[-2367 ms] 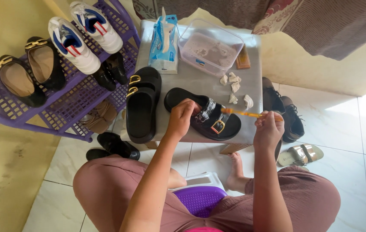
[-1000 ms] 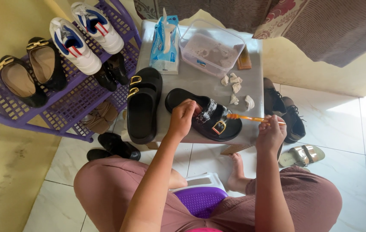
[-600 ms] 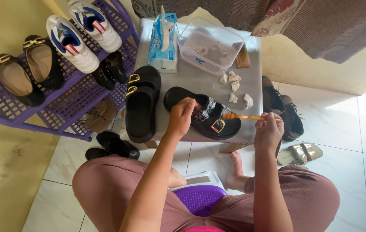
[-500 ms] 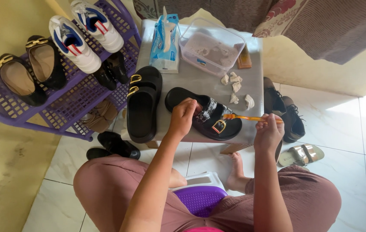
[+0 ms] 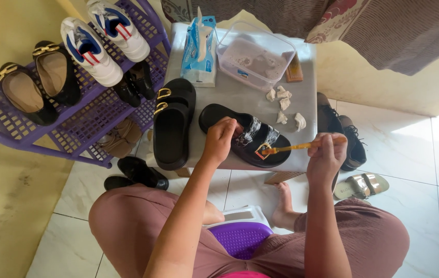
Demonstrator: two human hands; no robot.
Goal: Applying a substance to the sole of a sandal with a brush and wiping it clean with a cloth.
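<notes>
A black slide sandal [image 5: 224,117] with a gold buckle lies on a small grey table [image 5: 240,98]. My left hand [image 5: 219,140] grips its strap and footbed from the near side. My right hand [image 5: 327,154] holds an orange toothbrush [image 5: 294,148], whose head rests on the buckle at the sandal's toe end. The strap looks wet and soapy. The matching black sandal [image 5: 172,123] sits beside it on the table's left edge.
On the table stand a blue tissue pack [image 5: 199,46], a clear tub of cloudy water [image 5: 255,56] and several crumpled tissues [image 5: 284,105]. A purple shoe rack [image 5: 75,128] with shoes is at left. More shoes lie on the tiled floor [image 5: 415,149] around the table.
The brush head has shifted slightly along the sandal's buckle; both hands stay in place on sandal and brush.
</notes>
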